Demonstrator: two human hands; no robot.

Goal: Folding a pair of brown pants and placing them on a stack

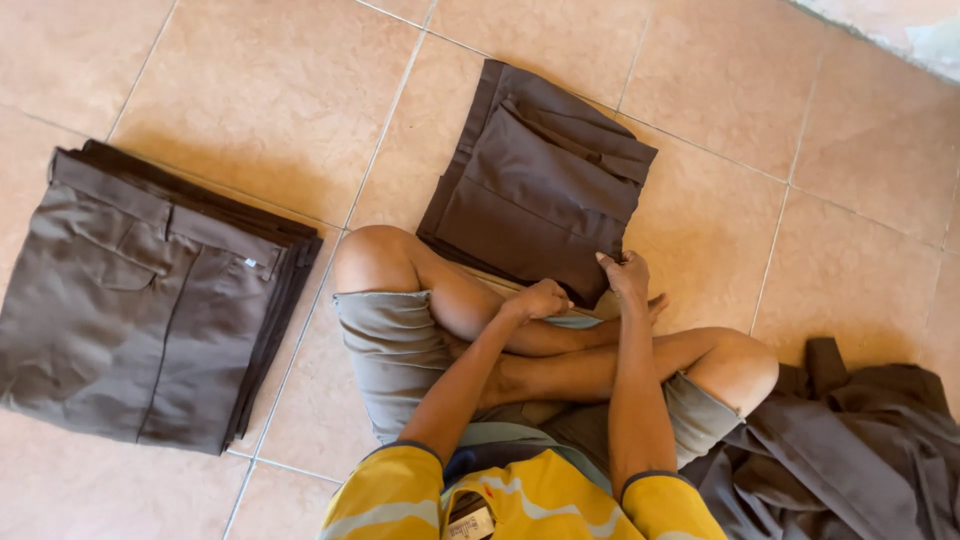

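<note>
I sit cross-legged on a tiled floor. A folded dark brown pair of trousers (pixel 535 185) lies in front of my knees. My right hand (pixel 626 276) pinches its near right corner. My left hand (pixel 540 298) is closed at the near edge of the same garment, just above my shin; how much cloth it holds is hidden by the fingers.
A stack of folded brown trousers (pixel 140 300) lies on the floor at my left. A loose heap of dark brown cloth (pixel 850 440) lies at my right, beside my knee. Bare tiles (pixel 250 90) stretch beyond, and a pale wall edge (pixel 920 35) shows at the top right.
</note>
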